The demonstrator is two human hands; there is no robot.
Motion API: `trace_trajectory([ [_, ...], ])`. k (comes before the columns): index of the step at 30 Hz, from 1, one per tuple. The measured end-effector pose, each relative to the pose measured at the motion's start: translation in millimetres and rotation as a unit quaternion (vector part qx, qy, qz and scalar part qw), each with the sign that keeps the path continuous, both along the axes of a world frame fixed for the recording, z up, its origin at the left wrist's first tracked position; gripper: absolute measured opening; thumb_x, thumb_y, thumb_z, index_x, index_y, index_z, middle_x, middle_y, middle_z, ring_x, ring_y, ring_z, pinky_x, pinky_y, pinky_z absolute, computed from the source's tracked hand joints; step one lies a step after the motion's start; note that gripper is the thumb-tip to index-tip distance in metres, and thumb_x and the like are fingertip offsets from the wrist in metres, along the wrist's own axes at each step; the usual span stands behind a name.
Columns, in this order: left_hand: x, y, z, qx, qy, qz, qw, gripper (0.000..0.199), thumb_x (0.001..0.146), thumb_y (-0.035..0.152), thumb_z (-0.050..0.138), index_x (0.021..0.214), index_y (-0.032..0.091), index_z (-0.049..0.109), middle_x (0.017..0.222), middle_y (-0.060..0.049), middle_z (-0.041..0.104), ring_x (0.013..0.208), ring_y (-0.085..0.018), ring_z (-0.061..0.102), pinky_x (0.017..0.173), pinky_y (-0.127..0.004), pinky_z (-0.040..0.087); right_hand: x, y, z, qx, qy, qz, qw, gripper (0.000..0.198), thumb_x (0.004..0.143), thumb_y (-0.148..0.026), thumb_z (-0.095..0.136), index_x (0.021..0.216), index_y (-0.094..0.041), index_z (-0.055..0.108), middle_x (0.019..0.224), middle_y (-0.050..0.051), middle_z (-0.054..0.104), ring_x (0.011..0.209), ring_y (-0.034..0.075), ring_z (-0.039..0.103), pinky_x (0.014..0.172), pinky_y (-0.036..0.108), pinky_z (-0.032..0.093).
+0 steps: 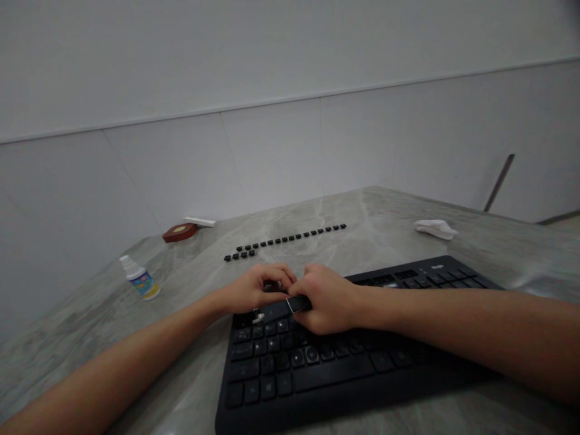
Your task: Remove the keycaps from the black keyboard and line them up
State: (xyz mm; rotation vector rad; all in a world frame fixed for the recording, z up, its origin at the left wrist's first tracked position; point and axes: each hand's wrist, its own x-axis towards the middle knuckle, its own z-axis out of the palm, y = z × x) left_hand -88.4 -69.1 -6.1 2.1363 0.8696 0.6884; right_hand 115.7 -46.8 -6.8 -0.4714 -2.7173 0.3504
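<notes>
A black keyboard [333, 371] lies on the table in front of me, its upper left rows under my hands. My right hand [328, 299] is closed around a small black tool with a thin silvery edge [299, 304], held over the upper rows. I cannot make out the tool's exact kind. My left hand [258, 287] is beside it, thumb and fingers bent together at the tool's tip; whatever they pinch is hidden. A small whitish bit [258, 316] shows at the keyboard's upper left. Beyond the hands, several black keycaps [284, 239] stand in two rows.
A white-capped spray bottle [141, 279] stands at the left. Behind it are a reddish-brown case [180, 232] and a white flat strip [200, 222]. A crumpled white cloth or tissue [435, 229] lies at the right. The marbled table [385, 211] runs back to a pale wall.
</notes>
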Motion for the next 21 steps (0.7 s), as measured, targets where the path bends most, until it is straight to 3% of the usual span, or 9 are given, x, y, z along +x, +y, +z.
trace_trajectory([
  [6, 1, -2, 1.4, -0.014, 0.006, 0.010, 1.000, 0.011, 0.083, 0.026, 0.066, 0.083, 0.016, 0.068, 0.096, -0.005, 0.063, 0.085, -0.016, 0.059, 0.077, -0.029, 0.046, -5, -9, 12, -0.063, -0.039, -0.075, 0.994, 0.011, 0.064, -0.016, 0.056, 0.059, -0.014, 0.065, 0.053, 0.003, 0.055, 0.048, 0.011, 0.043, 0.051, 0.026, 0.035],
  [13, 2, -4, 5.4, 0.024, 0.012, -0.015, 1.000, 0.015, 0.084, 0.032, 0.063, 0.087, 0.017, 0.066, 0.097, -0.006, 0.064, 0.089, -0.017, 0.060, 0.083, -0.032, 0.047, -5, -8, 11, -0.117, -0.029, -0.114, 0.986, 0.009, 0.064, -0.016, 0.057, 0.059, -0.014, 0.065, 0.049, 0.000, 0.046, 0.046, 0.010, 0.039, 0.046, 0.024, 0.026],
  [21, 4, -4, 1.9, -0.037, 0.017, 0.044, 0.998, 0.024, 0.082, 0.030, 0.068, 0.102, 0.017, 0.064, 0.095, -0.003, 0.066, 0.088, -0.017, 0.060, 0.081, -0.031, 0.048, -7, -6, 11, -0.240, 0.008, -0.156, 0.958, 0.018, 0.071, -0.022, 0.061, 0.055, -0.015, 0.055, 0.049, -0.004, 0.040, 0.049, 0.009, 0.040, 0.046, 0.023, 0.027],
])
